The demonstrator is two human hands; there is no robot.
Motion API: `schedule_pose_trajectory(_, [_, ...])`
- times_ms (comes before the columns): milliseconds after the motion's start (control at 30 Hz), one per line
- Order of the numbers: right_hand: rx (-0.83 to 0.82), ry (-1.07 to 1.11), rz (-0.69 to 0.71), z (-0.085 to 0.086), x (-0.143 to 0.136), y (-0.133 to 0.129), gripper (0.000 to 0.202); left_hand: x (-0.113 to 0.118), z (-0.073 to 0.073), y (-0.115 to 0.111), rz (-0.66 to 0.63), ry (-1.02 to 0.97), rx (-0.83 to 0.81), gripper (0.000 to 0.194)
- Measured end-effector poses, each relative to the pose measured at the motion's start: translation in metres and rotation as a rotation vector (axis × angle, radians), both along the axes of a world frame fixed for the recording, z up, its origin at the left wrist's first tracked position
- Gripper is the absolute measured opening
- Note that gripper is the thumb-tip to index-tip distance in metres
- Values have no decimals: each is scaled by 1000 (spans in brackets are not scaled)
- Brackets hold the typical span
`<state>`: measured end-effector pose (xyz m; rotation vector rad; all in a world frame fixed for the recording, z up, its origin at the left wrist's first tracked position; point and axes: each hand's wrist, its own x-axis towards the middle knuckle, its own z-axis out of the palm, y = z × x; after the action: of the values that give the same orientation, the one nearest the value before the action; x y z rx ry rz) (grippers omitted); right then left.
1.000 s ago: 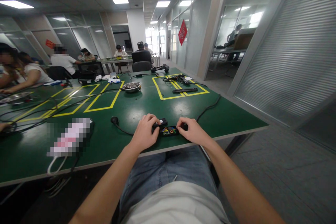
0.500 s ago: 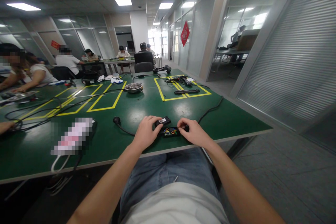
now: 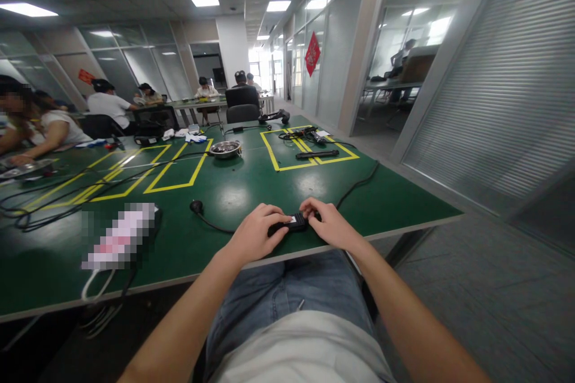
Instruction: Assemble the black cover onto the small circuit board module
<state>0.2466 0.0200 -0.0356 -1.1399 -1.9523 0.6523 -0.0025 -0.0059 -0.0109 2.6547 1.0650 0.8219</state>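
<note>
A small black power adapter (image 3: 296,222) with a white label and a ribbed end lies near the table's front edge, its cover over the base. My left hand (image 3: 259,228) grips it from the left, fingers on top and thumb along the near side. At the adapter's right end, my right hand (image 3: 330,222) pinches where the cable comes out; its fingertips partly hide that spot. One black cable (image 3: 359,184) runs off to the right and back. Another leads left to a black plug (image 3: 196,207). The circuit board is hidden under the cover.
On the green table (image 3: 242,185) stand a metal bowl (image 3: 225,149) and, inside yellow tape, a black bar (image 3: 317,154) and tangled cables (image 3: 299,133). A blurred pink-white object (image 3: 121,236) lies at left, near more black cables (image 3: 54,203). Co-workers (image 3: 56,125) sit beyond.
My left hand has brought the labelled cover down and right onto the base, hiding the circuit board with its orange coils. My right hand stays at the right end. The view has shifted slightly.
</note>
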Motion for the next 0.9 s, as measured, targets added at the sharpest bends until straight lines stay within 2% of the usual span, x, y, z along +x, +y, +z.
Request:
schedule_pose_trajectory(333, [29,-43,-23,-2,0,1,20,-1,-1,3,12,-69,-65,23])
schedule_pose_trajectory(467, [60,-76,-37,-3,0,0,13,-3,-5,9,217,-184,-36,19])
schedule_pose_trajectory(533, [82,-97,-39,-3,0,-1,9,-3,-8,12,336,-157,-31,16])
schedule_pose_trajectory(600, [95,-116,-38,-2,0,-3,5,-2,-10,14,395,-110,-54,12])
schedule_pose_trajectory(700, [107,-141,-58,-1,-1,-7,3,-2,-10,11,384,-111,-23,6])
schedule_pose_trajectory(800, [126,-165,-93,0,-3,-10,5,-4,-5,4,345,-118,33,10])
schedule_pose_trajectory(900, [117,-163,-110,1,-4,-12,6,-7,1,-2,280,-6,-53,10])
